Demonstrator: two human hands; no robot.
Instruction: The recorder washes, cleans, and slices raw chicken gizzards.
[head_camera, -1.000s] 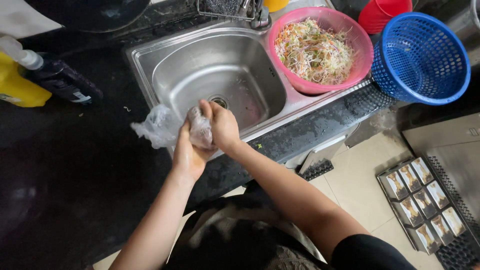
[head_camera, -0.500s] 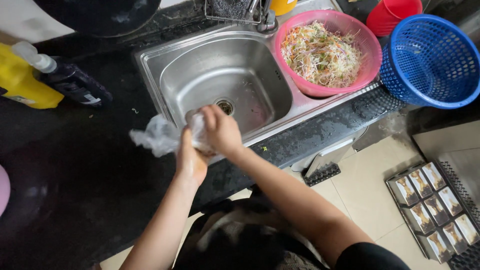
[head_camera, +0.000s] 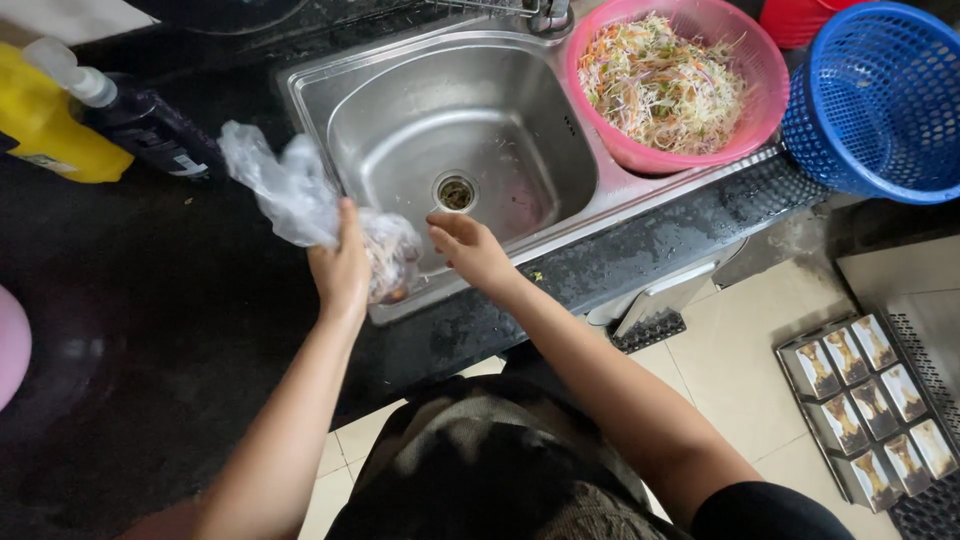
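The left hand is clamped on a clear plastic bag of scraps at the sink's front rim, the right hand open beside it (loose grip may spill contents onto the dark desk).

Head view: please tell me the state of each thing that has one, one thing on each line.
Sink: empty, drain open.
Plastic bag: crumpled, held up, scraps inside.
Left hand: closed on the bag.
Right hand: open, holds nothing.
Pink bowl: full of shredded vegetables.
Blue basket: empty.
Yellow bottle: lying tilted, capped.
Counter: wet.
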